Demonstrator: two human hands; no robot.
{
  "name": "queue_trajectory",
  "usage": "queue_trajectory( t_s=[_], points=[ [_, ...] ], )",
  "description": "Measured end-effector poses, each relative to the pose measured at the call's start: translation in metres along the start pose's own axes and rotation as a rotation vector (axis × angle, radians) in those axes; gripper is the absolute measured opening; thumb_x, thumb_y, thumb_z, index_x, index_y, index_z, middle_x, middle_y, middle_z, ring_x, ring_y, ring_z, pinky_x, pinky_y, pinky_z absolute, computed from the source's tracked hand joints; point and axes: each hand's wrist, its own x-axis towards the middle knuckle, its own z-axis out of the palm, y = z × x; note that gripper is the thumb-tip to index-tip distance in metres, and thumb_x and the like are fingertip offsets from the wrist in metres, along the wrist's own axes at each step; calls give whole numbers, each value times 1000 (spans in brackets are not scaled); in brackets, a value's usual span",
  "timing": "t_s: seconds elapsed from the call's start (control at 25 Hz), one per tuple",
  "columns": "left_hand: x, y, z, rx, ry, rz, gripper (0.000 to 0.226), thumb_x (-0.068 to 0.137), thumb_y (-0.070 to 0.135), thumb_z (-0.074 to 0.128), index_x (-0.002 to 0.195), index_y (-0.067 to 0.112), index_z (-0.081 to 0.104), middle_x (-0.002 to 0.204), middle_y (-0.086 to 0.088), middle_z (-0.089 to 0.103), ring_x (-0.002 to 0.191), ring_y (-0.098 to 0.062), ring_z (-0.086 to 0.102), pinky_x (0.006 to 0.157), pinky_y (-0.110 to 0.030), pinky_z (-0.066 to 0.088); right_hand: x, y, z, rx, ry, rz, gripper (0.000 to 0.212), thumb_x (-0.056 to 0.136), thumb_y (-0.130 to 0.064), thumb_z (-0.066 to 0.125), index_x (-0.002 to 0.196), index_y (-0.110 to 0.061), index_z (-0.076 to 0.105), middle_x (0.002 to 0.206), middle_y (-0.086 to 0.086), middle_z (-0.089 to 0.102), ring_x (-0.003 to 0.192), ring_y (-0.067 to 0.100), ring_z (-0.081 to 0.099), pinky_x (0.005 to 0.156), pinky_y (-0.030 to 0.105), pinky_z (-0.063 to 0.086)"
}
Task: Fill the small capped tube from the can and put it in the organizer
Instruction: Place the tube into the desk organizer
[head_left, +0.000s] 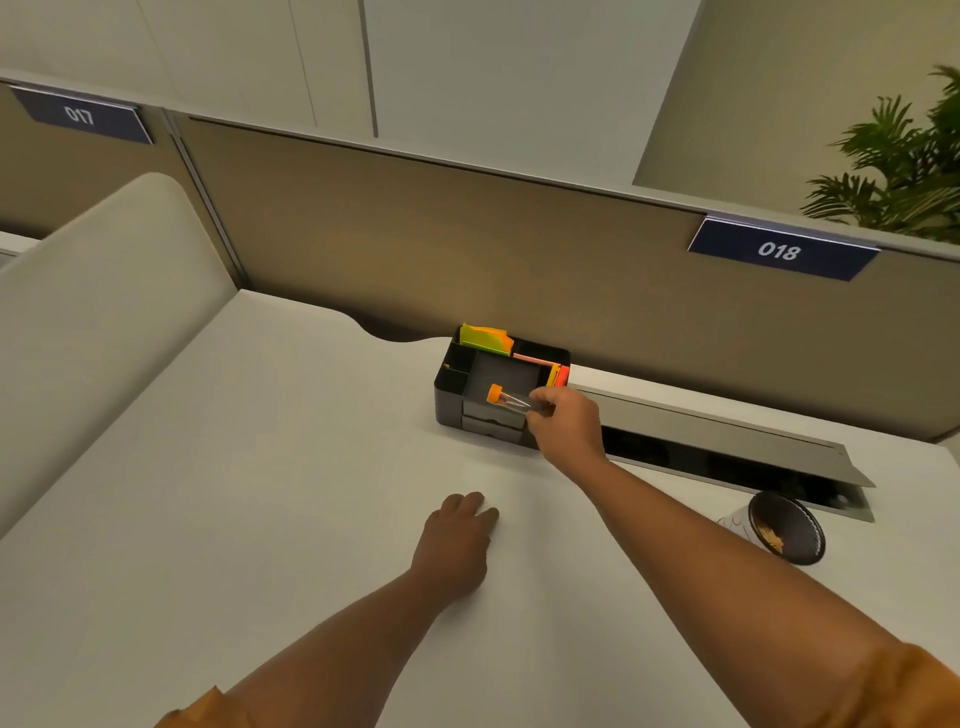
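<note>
A small clear tube with an orange cap (505, 398) is held by its pointed end in my right hand (567, 423), cap pointing left. The tube hovers over the wide middle compartment of the black desk organizer (448, 382), which stands against the partition. My left hand (457, 540) rests palm down on the white desk, fingers loosely together, holding nothing. A round can with a dark lid (784, 527) stands on the desk to the right, beside my right forearm.
Yellow, green and orange sticky notes (485, 338) stand in the organizer's back slots. An open cable trough with a raised grey flap (727, 431) runs along the desk's back right. A curved side panel (104, 291) borders the left. A plant (904, 156) stands behind the partition.
</note>
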Motion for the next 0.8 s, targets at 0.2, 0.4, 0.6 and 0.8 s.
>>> queue_trajectory(
  t_s=[0.2,0.4,0.6,0.8],
  points=[
    [10,-8,7,32,99,36,38,92,22,46,128,18,55,141,-4,51,123,-30,49,91,-39,46,33,1,17,-88,-16,-4,25,90,-8,68,114,-10,73,109,11,75,100,28,67,85,32,51],
    [15,-13,12,27,162,55,30,86,21,56,115,19,63,125,-4,63,107,-29,60,78,-38,52,40,3,25,-68,-27,4,29,88,-9,71,118,-12,72,112,10,74,104,27,66,89,34,52],
    [13,-11,10,23,127,47,31,88,23,56,118,20,64,128,-4,63,111,-29,59,84,-38,52,41,4,28,-14,-36,30,34,88,-8,72,121,-11,69,113,11,73,104,28,66,90,36,54],
    [14,-8,7,11,78,22,36,93,23,49,128,19,58,138,-4,55,122,-30,52,93,-39,48,29,9,23,64,-29,10,53,89,-6,70,139,-10,53,133,12,60,107,23,63,92,29,49]
  ],
)
